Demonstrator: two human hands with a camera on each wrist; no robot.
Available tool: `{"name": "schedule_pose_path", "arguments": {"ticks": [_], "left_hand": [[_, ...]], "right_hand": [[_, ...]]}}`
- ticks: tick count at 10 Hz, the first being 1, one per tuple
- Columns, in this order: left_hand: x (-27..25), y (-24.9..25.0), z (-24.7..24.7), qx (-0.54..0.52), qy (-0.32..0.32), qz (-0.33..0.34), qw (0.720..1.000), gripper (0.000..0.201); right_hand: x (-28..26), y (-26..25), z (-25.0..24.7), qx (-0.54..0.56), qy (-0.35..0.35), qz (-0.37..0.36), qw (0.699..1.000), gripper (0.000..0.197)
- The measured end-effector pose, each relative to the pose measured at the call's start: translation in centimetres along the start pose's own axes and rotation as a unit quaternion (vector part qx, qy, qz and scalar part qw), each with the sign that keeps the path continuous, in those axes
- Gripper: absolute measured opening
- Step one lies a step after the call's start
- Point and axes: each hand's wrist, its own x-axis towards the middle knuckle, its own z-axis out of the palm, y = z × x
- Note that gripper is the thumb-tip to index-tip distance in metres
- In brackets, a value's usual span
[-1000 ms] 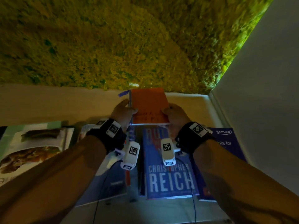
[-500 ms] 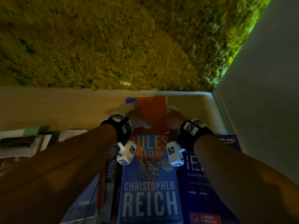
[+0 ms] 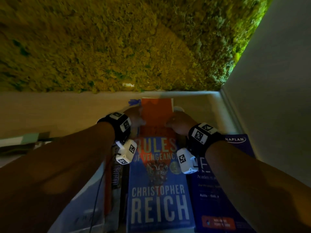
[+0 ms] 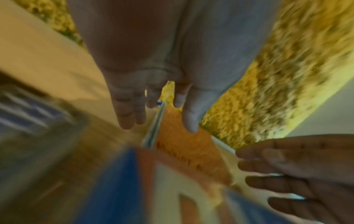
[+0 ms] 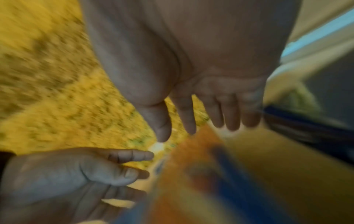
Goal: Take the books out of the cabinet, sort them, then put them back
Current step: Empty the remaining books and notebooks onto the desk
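Orange book (image 3: 157, 111) lies flat at the back of the surface (image 3: 50, 111) near the moss wall (image 3: 117, 47), just past the blue paperback (image 3: 159, 190). My left hand (image 3: 134, 117) and right hand (image 3: 180, 121) flank it, fingers (image 4: 126, 109) straight, gripping nothing. Worry: a careless pull-back could drag it crooked.

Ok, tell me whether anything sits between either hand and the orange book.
Nothing visible does. The left hand touches the orange book at its left edge, thumb on the cover. The right hand is just off the right edge, with only pale shelf surface showing between them.
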Motion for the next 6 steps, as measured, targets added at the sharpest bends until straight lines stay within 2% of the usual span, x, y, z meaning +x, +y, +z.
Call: {"name": "schedule_pose_path", "arguments": {"ticks": [1,2,3,4,5,6], "left_hand": [[-4.9,-1.5,-2.4,-0.087,0.016,-0.007,0.996,0.079],[-10.3,-5.3,-3.8,-0.219,0.037,0.007,0.975,0.099],[-14.7,-11.3,-3.5,-0.200,0.098,-0.004,0.975,0.065],[-18.9,-17.0,-2.7,-0.193,0.157,-0.013,0.968,0.029],[-22.5,-19.9,-1.6,-0.329,0.131,-0.049,0.934,0.016],[-24.8,-20.6,-0.3,-0.305,0.120,-0.053,0.943,0.035]], "right_hand": [[-2.1,-2.8,0.4,0.011,0.063,-0.031,0.998,0.038],[-5.0,-7.4,3.0,0.072,0.069,-0.105,0.989,0.031],[-6.9,-11.0,7.3,0.104,0.014,-0.134,0.985,0.020],[-8.7,-13.5,12.1,0.062,-0.071,-0.129,0.987,0.028],[-9.6,-13.9,16.2,0.024,-0.094,-0.126,0.987,0.041],[-10.4,-13.7,18.3,0.058,-0.074,-0.129,0.987,0.063]]}}
